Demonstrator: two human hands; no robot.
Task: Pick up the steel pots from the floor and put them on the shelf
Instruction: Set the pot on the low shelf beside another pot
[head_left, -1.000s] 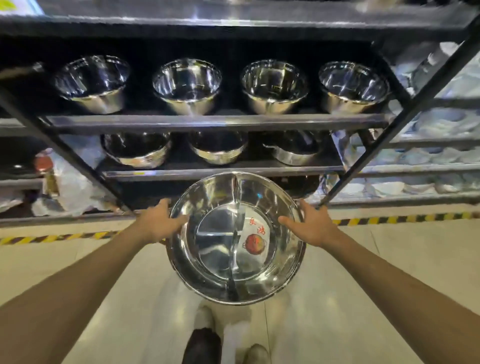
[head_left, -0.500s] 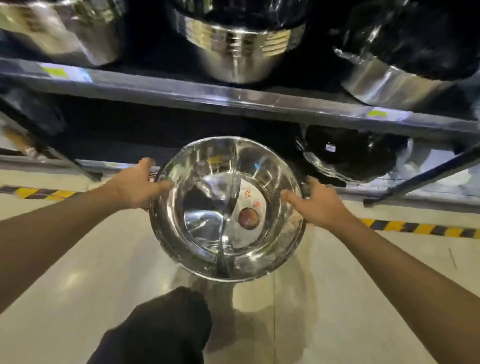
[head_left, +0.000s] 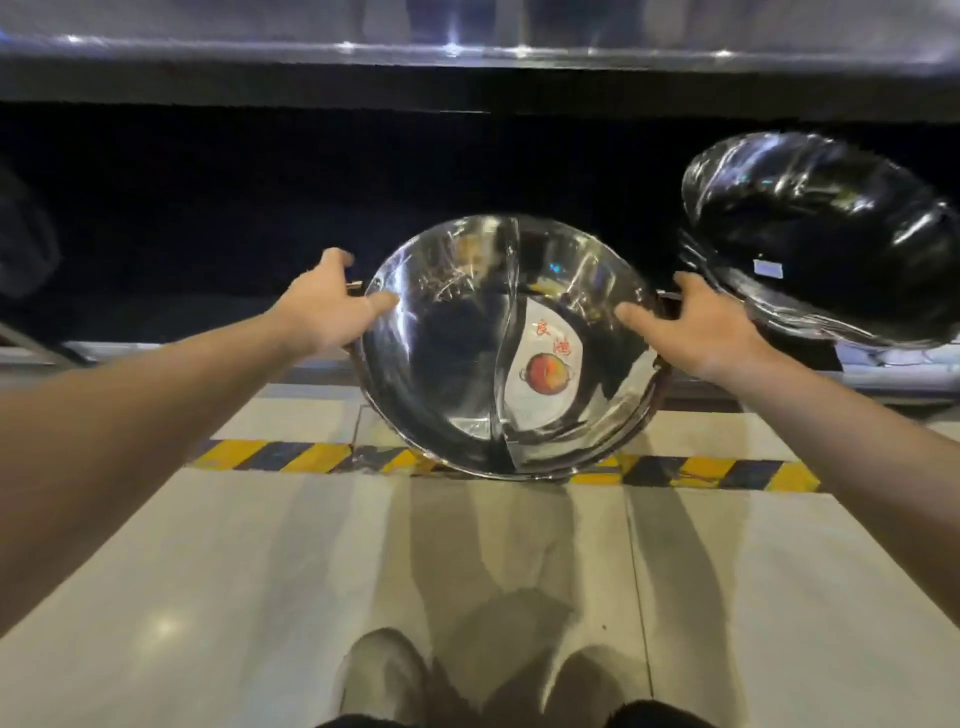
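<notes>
Person holds divided steel pot (head_left: 506, 348) level with dark bottom shelf (head_left: 260, 208) opening, above striped floor tape (head_left: 270, 456). Left hand (head_left: 324, 306) and right hand (head_left: 709, 330) clamp opposite rim handles, thumbs over rim. Step in hand: placing pot on shelf. Next move likely calls for pushing pot forward into gap. Dark pot (head_left: 826, 239) sits close on right, near right hand; may crowd entry. Shoes (head_left: 384, 675) on pale floor below.

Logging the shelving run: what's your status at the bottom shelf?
Left hand and right hand clamped on divided steel pot, held at bottom shelf opening. Stack of pots close on the right.
</notes>
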